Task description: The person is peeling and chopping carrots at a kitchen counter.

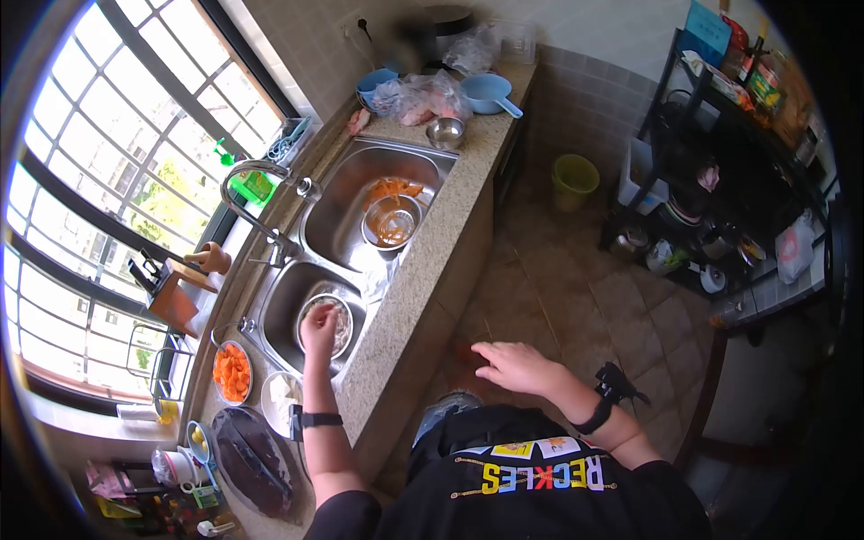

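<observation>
My left hand (319, 329) is over a metal bowl (346, 340) in the nearer sink basin. Its fingers are curled together above pale, wet-looking contents. What they hold, if anything, is hidden. My right hand (517, 366) hangs in the air over the floor, away from the counter, with fingers stretched out and nothing in them. Beside the sink stand a bowl of orange chunks (232, 373) and a bowl of white blocks (283, 392). In the farther basin, a metal strainer bowl (392, 222) sits against orange peelings (393, 188).
A curved faucet (248, 180) rises behind the basins. Plastic bags (423, 97), a blue pan (487, 93) and a small metal bowl (445, 133) occupy the far counter. A dark board (255, 463) lies nearby. A green bin (575, 182) and a loaded black rack (711, 135) stand opposite.
</observation>
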### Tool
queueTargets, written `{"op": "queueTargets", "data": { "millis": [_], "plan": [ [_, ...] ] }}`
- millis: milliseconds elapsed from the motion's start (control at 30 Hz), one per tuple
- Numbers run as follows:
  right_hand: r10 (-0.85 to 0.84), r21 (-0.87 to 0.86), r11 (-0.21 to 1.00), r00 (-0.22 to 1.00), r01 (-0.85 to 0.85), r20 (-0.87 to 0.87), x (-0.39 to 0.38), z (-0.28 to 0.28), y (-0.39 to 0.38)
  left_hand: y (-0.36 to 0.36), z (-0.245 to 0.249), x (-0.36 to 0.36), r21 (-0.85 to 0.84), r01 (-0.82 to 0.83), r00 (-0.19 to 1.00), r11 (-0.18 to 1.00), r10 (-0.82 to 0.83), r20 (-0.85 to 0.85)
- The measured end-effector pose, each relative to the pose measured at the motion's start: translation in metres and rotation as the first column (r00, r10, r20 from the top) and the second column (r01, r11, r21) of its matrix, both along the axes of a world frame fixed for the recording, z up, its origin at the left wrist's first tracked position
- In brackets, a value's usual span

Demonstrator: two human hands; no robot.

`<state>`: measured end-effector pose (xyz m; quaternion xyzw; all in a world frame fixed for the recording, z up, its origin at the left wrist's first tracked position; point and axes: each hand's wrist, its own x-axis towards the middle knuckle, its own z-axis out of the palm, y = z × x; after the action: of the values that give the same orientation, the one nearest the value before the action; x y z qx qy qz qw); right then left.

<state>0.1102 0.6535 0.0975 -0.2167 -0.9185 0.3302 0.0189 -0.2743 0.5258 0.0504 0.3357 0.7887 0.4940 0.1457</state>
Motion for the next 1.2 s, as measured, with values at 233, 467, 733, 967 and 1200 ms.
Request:
{"op": "queueTargets", "data": {
  "millis": [233,467,733,967,1200],
  "plan": [
    [-0.038,0.131,0.991,0.995,0.026,0.096,-0.103,-0.001,0.114,0.051,-0.038,-0.132,-0.11,-0.206,0.977,0.972,0.211,0.033],
    [0.09,-0.086,0.993,0.993,-0.083,0.073,-0.235,-0.057,0.218,0.056,-0.066,-0.207,-0.174,-0.494,0.87,0.852,0.486,-0.087],
    [-0.342,-0.44,0.794,0.907,0.419,0.247,-0.381,-0.162,0.298,0.056,-0.07,-0.157,-0.05,-0.76,0.583,0.648,0.714,0.388],
    [-0.436,-0.213,0.785,0.764,0.582,0.476,-0.419,-0.215,0.33,0.106,-0.093,-0.109,-0.074,-0.769,0.599,0.635,0.756,0.264],
    [-0.508,-0.048,0.75,0.622,0.659,0.596,-0.432,-0.221,0.346,0.179,-0.103,-0.057,-0.272,-0.626,0.769,0.731,0.637,-0.058]
  ]
}}
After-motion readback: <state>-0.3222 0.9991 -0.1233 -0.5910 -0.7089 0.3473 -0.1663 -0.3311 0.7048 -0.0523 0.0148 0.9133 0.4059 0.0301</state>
